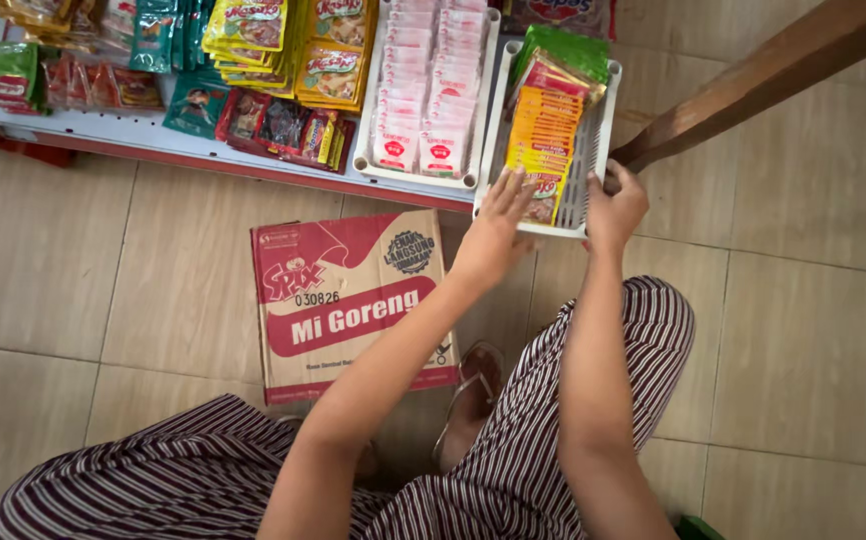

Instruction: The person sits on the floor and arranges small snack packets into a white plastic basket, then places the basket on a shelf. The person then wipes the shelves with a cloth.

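Observation:
A white plastic basket (581, 190) sits on the edge of a low shelf, holding a row of yellow and red sachets (543, 135) with green ones behind. My left hand (498, 222) reaches into the basket's near end, fingers resting on the frontmost sachet. My right hand (613, 208) grips the basket's near right corner rim. Whether the left hand is pinching a sachet or only touching it is unclear.
A second white basket (365, 160) of pink and white sachets stands to the left. More snack packets (283, 125) line the shelf. A red and brown cardboard box (348, 300) lies on the tiled floor. A wooden beam (753, 80) slants at upper right.

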